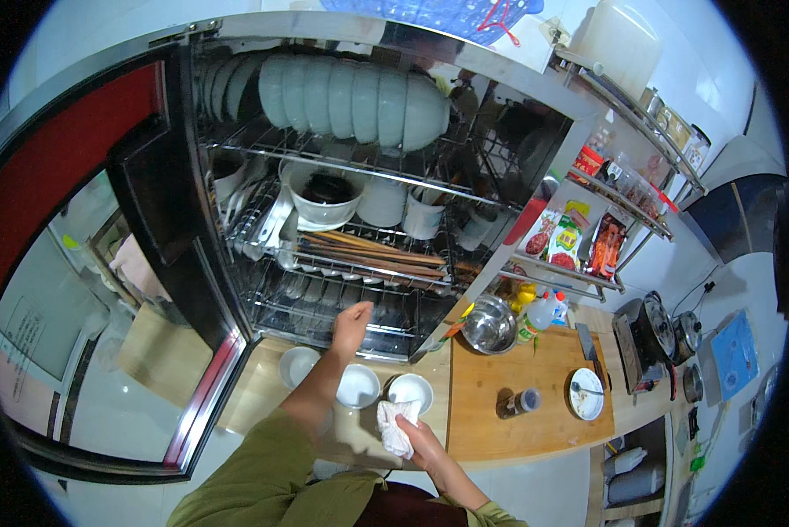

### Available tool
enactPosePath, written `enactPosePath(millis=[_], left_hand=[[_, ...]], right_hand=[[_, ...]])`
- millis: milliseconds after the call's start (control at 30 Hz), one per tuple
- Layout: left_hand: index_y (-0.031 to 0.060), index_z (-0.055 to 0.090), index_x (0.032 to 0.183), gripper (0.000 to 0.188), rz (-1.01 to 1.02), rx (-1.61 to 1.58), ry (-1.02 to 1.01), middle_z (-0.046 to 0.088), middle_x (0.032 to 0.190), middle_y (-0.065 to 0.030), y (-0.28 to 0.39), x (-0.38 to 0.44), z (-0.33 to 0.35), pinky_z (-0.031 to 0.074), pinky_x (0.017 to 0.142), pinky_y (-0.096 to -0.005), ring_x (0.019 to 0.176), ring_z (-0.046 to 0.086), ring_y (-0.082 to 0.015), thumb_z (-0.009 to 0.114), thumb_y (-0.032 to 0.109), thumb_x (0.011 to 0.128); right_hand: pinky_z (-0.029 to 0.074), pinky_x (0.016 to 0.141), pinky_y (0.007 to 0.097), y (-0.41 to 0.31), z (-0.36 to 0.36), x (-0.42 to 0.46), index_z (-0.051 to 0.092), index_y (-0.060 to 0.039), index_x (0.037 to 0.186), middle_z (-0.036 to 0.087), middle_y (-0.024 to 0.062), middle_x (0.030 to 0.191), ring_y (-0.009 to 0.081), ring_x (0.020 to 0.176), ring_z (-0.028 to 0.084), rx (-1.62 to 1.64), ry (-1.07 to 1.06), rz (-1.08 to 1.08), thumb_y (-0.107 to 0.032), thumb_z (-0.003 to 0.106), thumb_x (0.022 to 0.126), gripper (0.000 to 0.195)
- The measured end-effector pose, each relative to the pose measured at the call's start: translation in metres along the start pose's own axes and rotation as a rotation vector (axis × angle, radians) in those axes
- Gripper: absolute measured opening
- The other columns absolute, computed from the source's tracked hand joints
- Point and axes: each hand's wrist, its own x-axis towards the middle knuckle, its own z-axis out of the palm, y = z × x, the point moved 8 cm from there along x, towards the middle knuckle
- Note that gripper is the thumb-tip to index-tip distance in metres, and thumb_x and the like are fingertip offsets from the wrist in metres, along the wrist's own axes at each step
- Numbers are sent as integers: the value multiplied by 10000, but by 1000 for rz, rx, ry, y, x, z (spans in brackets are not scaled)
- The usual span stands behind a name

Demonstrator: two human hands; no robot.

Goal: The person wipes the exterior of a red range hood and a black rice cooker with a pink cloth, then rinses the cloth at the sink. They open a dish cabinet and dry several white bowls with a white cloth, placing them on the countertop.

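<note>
My left hand (353, 327) is raised at the bottom rack of an open steel dish cabinet, its fingers curled; whether it holds anything cannot be made out. A folded white cloth (394, 428) is gripped in my right hand (419, 438), low in front of me. Just beyond the cloth stands a white bowl (411, 390) on the wooden counter. Another white bowl (357, 386) is beside it, and a third bowl (298, 366) sits further left, partly behind my left forearm. Chopsticks (375, 255) lie on the middle rack, and a row of pale bowls (355, 99) stands on edge at the top.
The glass cabinet door (203, 369) stands open on the left. On the right, a wooden board (533, 408) bears a jar (521, 402), a plate with a spoon (586, 394), a steel bowl (489, 324) and a cleaver (585, 341). Beyond are a stove and pots.
</note>
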Motion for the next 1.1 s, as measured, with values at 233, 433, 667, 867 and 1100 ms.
enactPosePath(millis=[233, 433, 667, 867, 1100], left_hand=[[21, 534, 1059, 292, -241, -211, 170, 582, 859, -77, -44, 66, 52, 412, 629, -281, 707, 522, -163, 544, 90, 775], [-4, 507, 1071, 289, -17, 284, 251, 572, 1031, -121, -73, 98, 67, 415, 809, -323, 935, 537, -233, 513, 106, 804], [9, 499, 1066, 310, -94, 272, 404, 565, 1047, -136, -69, 90, 62, 426, 817, -347, 953, 536, -266, 528, 138, 786], [49, 562, 1018, 303, -33, 802, 297, 573, 1056, -129, 5, 68, 74, 432, 806, -346, 950, 553, -266, 476, 251, 809], [45, 596, 972, 358, 29, 778, 376, 595, 1015, -120, -20, 90, 67, 437, 819, -337, 956, 552, -266, 476, 331, 794]], right_hand=[[478, 720, 312, -12, -32, -2, 458, -2, 1143, 585, 80, 982, 174, 841, 579, 56, 11, 6, -220, 550, 842, 383], [484, 681, 289, -17, -38, 2, 479, -21, 1117, 595, 71, 948, 147, 807, 588, 24, 53, 68, -235, 545, 847, 350], [483, 669, 277, -14, -48, 2, 489, -21, 1093, 603, 61, 925, 144, 789, 591, 35, 34, 79, -234, 554, 843, 335], [474, 601, 263, 5, -65, 16, 504, -32, 1069, 608, 44, 880, 125, 717, 587, 60, 34, 80, -241, 561, 838, 317], [464, 564, 252, 8, -66, 15, 521, -43, 1050, 610, 32, 853, 117, 688, 582, 17, -15, 117, -231, 560, 838, 286]])
